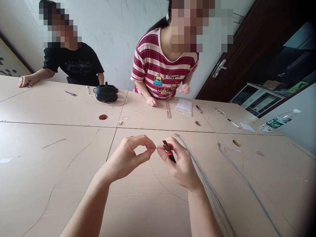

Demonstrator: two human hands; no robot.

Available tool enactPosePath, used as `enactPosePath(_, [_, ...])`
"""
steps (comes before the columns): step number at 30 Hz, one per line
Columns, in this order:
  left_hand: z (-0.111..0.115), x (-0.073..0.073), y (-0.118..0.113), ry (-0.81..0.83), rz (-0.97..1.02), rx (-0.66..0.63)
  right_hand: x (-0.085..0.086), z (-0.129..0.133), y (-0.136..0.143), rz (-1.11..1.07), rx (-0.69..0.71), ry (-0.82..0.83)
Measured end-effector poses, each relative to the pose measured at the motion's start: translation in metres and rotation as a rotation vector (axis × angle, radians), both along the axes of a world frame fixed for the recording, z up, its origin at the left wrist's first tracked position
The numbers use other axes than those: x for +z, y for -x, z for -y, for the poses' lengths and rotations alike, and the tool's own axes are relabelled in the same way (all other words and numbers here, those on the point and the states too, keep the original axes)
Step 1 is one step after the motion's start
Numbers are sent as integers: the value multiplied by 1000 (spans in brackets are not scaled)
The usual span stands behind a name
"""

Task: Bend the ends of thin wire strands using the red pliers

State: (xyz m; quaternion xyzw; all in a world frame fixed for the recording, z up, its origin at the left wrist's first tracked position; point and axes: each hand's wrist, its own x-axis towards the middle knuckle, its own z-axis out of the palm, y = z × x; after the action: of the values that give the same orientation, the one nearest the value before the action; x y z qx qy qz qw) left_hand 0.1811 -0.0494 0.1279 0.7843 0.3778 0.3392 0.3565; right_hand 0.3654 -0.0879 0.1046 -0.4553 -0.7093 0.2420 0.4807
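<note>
While two other people, one in a black shirt (pixel 77 64) at far left and one in a striped shirt (pixel 163 65) at far centre, face the pale wood-toned surface (pixel 138 204), a person on the near side works a fine wire (pixel 156 148) with bare hands. The left hand (pixel 130 153) pinches the wire between thumb and forefinger; the right hand (pixel 179 164), just beside it, meets it with its own fingertips while gripping small red-and-black pliers (pixel 169 153). The wire sits above the surface, near its middle; whether the thin strand curving below the hands belongs to it, I cannot tell from here. To the right, a bundle of blue-grey strands (pixel 208 184) runs from beyond the right hand toward the near edge, a second bundle (pixel 244 181) farther right. At the far side lie a ruler (pixel 168 109), a clear plastic bag (pixel 184 107) and a black device (pixel 106 93) with a white cord; a bottle (pixel 280 121) tilts at far right.
</note>
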Motion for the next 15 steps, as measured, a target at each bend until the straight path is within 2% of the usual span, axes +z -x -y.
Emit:
enactPosePath(10, [-5, -4, 1, 22, 12, 66, -5, -18, 4, -68, 21, 94])
enactPosePath(15, [-8, -5, 1, 20, 16, 129, -6, -27, 7, -68, 28, 88])
